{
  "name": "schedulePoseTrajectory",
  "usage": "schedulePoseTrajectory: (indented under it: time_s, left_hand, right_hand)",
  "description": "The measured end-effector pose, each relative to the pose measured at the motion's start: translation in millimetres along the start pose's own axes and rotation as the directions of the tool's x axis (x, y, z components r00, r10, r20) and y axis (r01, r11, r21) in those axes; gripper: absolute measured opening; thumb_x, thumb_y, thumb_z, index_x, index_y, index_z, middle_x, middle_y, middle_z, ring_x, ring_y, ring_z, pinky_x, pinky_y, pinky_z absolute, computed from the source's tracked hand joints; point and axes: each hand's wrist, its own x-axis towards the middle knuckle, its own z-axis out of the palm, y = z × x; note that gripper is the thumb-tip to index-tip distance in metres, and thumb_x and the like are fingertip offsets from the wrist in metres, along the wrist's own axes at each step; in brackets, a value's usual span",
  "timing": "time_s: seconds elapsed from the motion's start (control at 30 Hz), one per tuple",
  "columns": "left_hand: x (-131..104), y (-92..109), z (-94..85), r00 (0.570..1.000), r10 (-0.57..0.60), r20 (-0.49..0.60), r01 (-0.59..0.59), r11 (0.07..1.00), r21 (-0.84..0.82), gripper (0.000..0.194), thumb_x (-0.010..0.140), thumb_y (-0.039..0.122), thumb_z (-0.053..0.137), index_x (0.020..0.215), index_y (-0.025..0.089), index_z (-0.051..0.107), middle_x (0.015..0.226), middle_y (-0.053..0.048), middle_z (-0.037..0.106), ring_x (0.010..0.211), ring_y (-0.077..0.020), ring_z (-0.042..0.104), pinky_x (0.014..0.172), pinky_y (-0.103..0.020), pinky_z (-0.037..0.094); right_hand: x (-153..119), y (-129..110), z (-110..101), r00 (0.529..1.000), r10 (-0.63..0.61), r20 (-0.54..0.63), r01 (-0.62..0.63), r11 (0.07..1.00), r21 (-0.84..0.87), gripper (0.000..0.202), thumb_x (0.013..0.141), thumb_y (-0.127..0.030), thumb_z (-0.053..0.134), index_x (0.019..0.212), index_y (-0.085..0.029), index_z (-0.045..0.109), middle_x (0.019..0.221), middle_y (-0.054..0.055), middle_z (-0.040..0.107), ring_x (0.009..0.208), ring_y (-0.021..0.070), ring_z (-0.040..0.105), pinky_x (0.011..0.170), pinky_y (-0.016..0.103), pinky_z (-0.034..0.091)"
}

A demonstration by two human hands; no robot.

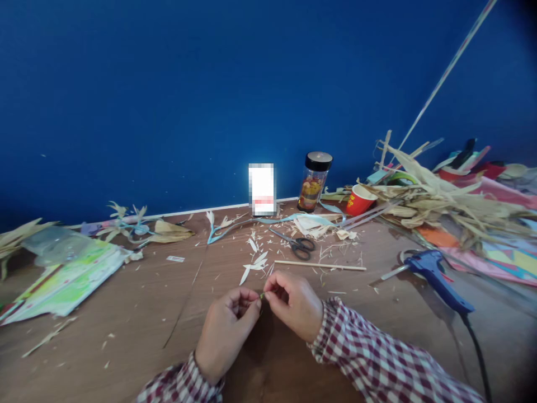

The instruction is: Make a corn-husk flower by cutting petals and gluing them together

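My left hand (pixel 230 327) and my right hand (pixel 293 302) meet above the table, thumbs and fingers pinched close together. Between the fingertips shows a tiny green piece (pixel 262 296), too small to name; both hands seem to grip it. Just beyond the hands lie cut pale husk strips (pixel 255 266). A thin wooden stick (pixel 321 265) rests past my right hand. Farther back, scissors (pixel 300 246) with dark handles lie among the scraps.
At right lies a blue glue gun (pixel 438 277) with its cord, below heaped dry husks (pixel 440 196). A red paper cup (pixel 359 200) and a lidded jar (pixel 314 182) stand at the back. On the left are a green-white sheet (pixel 79 280) and husk flowers (pixel 138 226).
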Motion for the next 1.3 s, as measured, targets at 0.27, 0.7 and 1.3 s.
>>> schedulePoseTrajectory:
  time_s: [0.27,0.7,1.3]
  left_hand:
    - [-2.1,-4.0,0.6,1.000,0.005,-0.010,-0.005,0.998,0.063,0.019,0.068,0.032,0.058,0.072,0.014,0.063,0.060,-0.001,0.061,0.053,-0.0117,0.053,0.049,-0.020,0.039]
    - [-2.5,-1.7,-0.4,0.999,0.012,-0.033,-0.009,0.997,0.080,0.025,0.069,0.037,0.057,0.073,0.013,0.065,0.058,-0.001,0.061,0.051,-0.0112,0.051,0.048,-0.019,0.038]
    - [-1.2,-4.5,6.5,0.990,-0.106,-0.088,0.096,0.989,-0.108,0.033,0.065,0.042,0.061,0.081,0.014,0.065,0.043,0.006,0.046,0.034,-0.0034,0.028,0.033,-0.015,0.022]
  right_hand:
    - [0.1,0.5,0.7,1.000,0.008,0.004,-0.008,1.000,-0.005,0.006,0.074,-0.014,0.049,0.075,-0.019,0.052,0.065,-0.003,0.055,0.058,0.0091,0.049,0.054,0.019,0.036]
    - [-0.4,0.4,2.3,1.000,0.005,0.017,-0.005,1.000,-0.001,0.007,0.073,-0.013,0.050,0.075,-0.019,0.053,0.064,-0.004,0.055,0.057,0.0084,0.049,0.053,0.018,0.036]
    - [-3.4,-3.3,-2.1,0.999,-0.039,0.001,0.039,0.999,0.018,0.008,0.073,-0.013,0.048,0.078,-0.019,0.049,0.061,-0.004,0.051,0.055,0.0086,0.047,0.053,0.019,0.035]
